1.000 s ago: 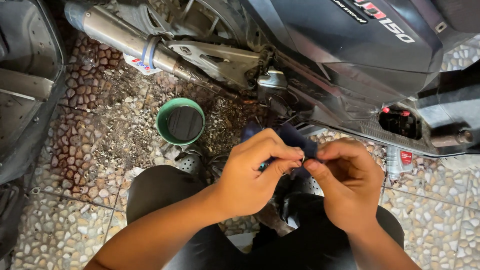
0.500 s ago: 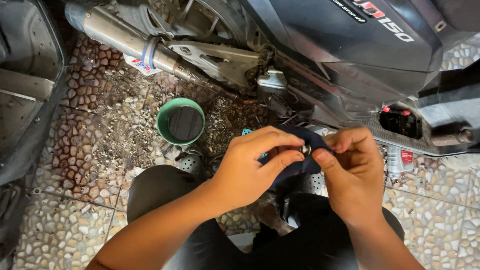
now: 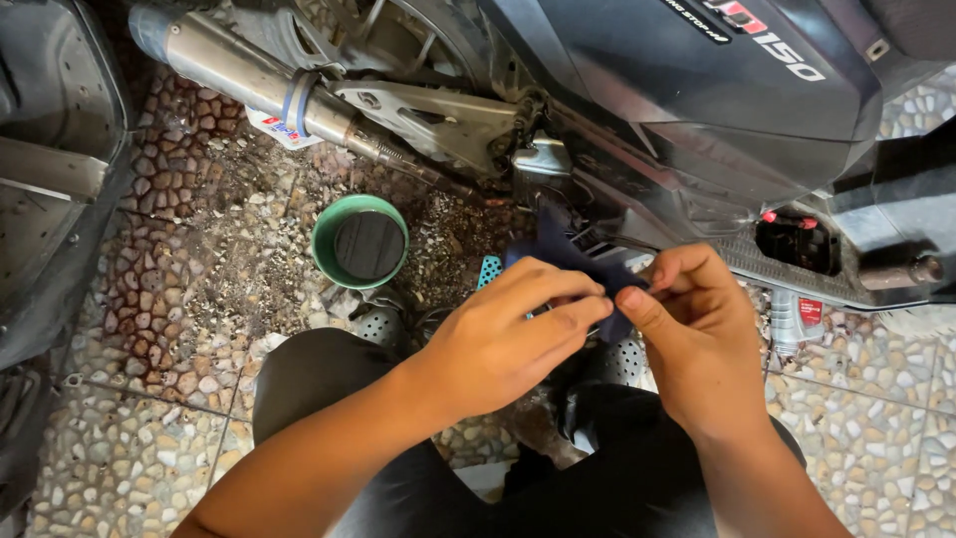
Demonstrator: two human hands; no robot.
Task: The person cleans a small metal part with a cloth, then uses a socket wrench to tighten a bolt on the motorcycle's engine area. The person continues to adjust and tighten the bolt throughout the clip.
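Observation:
My left hand (image 3: 503, 339) and my right hand (image 3: 697, 334) meet in front of me, both pinching a dark blue cloth (image 3: 563, 251) that sticks up between them. The fingertips touch around something small wrapped in the cloth; what it is stays hidden. My knees in black trousers (image 3: 329, 374) are below the hands. Just beyond them is the underside of a dark scooter (image 3: 697, 110).
A green bowl (image 3: 359, 240) of dark liquid sits on the pebble floor (image 3: 149, 329) to the left. The scooter's silver exhaust pipe (image 3: 249, 85) runs across the top left. A small grey bottle (image 3: 792, 319) stands at the right. Another dark vehicle panel (image 3: 50, 169) fills the left edge.
My hands have drawn closer together and the right hand has rolled over the cloth, whose top now pokes up higher toward the scooter.

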